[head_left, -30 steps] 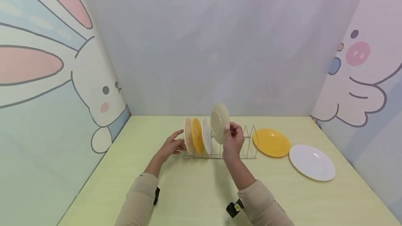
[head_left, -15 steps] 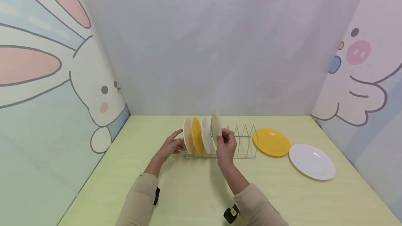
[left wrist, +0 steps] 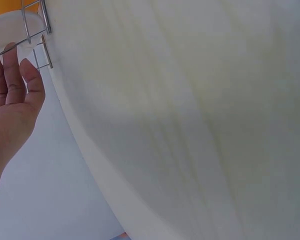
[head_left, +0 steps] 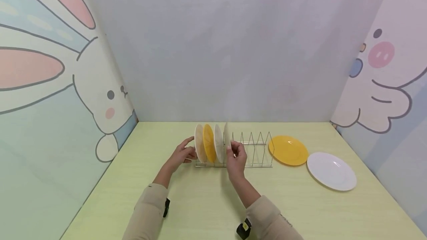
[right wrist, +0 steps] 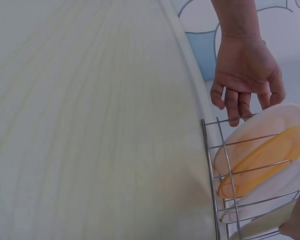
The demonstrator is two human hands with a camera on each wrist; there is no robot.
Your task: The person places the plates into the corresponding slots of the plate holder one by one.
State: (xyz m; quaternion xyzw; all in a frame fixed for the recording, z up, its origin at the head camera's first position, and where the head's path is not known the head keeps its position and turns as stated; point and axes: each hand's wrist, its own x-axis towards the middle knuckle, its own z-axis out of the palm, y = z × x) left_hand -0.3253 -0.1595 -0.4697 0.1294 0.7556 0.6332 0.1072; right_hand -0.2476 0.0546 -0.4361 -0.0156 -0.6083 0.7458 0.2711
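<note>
A wire dish rack (head_left: 255, 166) stands on the table with several plates upright in its left part. From the left come a pale plate (head_left: 199, 144), a yellow plate (head_left: 209, 143) and a white plate (head_left: 218, 144). My right hand (head_left: 237, 160) pinches the near edge of a cream plate (head_left: 227, 134), which stands upright in the rack just right of the white one. At the rack's left end, my left hand (head_left: 181, 155) touches the end wire with loosely extended fingers, close beside the pale plate. In the right wrist view the cream plate (right wrist: 265, 222) sits between the wires.
Flat on the table right of the rack lie another yellow plate (head_left: 288, 150) and, nearer, a larger white plate (head_left: 331, 171). The rack's right slots hold no plates. A grey backdrop (head_left: 213, 47) rises behind, with cartoon-printed panels at both sides.
My right hand has brought the cream plate left and down into the rack, turning it from face-on to edge-on. My left hand has stayed at the rack's left end.
</note>
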